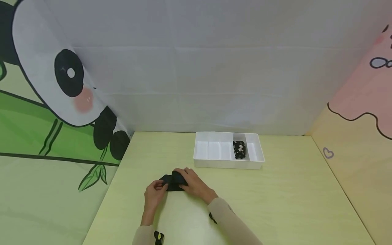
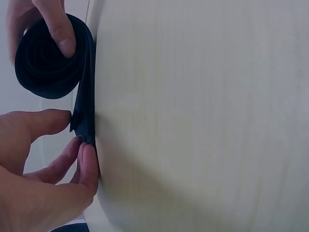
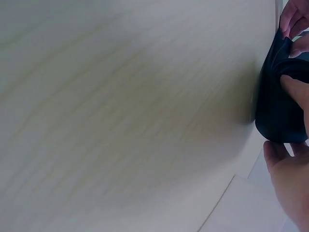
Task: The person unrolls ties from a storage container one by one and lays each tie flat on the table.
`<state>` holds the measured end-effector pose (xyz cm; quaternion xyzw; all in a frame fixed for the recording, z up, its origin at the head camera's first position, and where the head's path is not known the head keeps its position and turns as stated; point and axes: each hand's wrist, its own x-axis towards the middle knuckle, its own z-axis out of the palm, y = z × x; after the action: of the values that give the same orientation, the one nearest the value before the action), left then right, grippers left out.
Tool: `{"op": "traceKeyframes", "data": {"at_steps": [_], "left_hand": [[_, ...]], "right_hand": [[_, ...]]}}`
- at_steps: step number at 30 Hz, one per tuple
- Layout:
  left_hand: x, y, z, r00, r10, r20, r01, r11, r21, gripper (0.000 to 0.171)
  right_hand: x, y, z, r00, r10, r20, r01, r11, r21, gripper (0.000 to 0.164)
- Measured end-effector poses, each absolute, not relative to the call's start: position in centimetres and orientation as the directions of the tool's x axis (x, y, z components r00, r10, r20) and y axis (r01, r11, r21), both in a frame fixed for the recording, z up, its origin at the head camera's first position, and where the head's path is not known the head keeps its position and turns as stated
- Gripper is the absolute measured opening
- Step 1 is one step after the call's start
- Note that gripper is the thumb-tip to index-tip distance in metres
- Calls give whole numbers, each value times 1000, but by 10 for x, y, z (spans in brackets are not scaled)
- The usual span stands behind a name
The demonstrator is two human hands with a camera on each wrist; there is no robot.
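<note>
From my remote seat I see a dark cloth on the pale table, most of it wound into a roll with a flat tail reaching left. My left hand pinches the tail's end between thumb and fingers. My right hand is clamped around the roll, thumb against its coiled side. Beyond both hands, well apart from the cloth, sits a white divided tray; a black patterned bundle lies in a narrow compartment right of its middle.
</note>
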<state>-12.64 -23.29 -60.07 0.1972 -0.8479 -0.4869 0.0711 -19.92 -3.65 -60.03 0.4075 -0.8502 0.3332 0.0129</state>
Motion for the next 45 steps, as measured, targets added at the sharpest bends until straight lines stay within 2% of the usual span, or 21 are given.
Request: {"op": "traceKeyframes", "data": {"at_steps": [10,24,45], "left_hand": [[-124,-230,-600,-920,-391,-22,-231,497,836,12],[-126,-229,-599,-932,-362,7,-199,529,825,10],[-132,-221,-602,-927,-369,66,-171,572,802,10]], "right_hand": [[-200,-22,-604,-714,-667,215,-637,490,-595,69],[-201,-4,-601,-761,-630,158,-558,509,-655,74],[-202,23,-599,-773,-620,133,-537,528,-659,76]]}}
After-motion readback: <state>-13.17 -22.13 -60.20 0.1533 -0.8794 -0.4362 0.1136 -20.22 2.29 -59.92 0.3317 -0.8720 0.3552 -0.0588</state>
